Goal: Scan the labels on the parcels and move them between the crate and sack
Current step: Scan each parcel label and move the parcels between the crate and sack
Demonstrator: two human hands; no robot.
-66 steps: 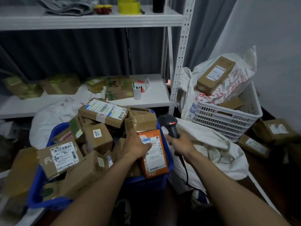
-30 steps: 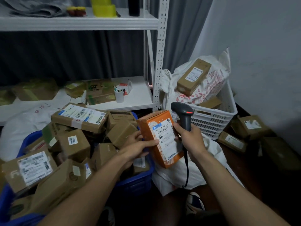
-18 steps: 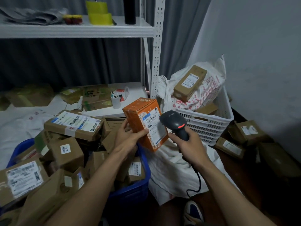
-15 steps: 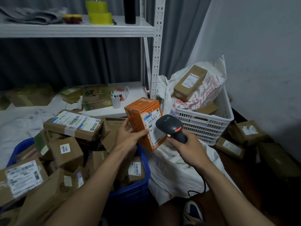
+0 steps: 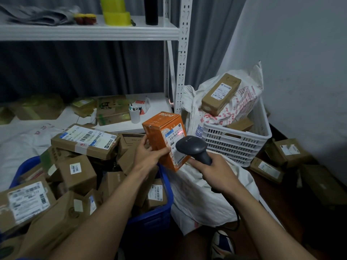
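orange parcel (image 5: 163,139) sits upright in the left hand (image 5: 148,158), gripped above the blue crate (image 5: 161,212); right hand (image 5: 212,169) grips the scanner (image 5: 193,147), red line on its label.

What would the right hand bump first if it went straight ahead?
Probably the orange box held by the left hand: the right hand aims its scanner at the box's label, where a red line glows. Depth is hard to judge.

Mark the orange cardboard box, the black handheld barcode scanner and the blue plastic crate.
orange cardboard box (image 5: 156,133): head view, its plain side face.
black handheld barcode scanner (image 5: 190,145): head view, top of its head.
blue plastic crate (image 5: 152,219): head view, near outer wall.
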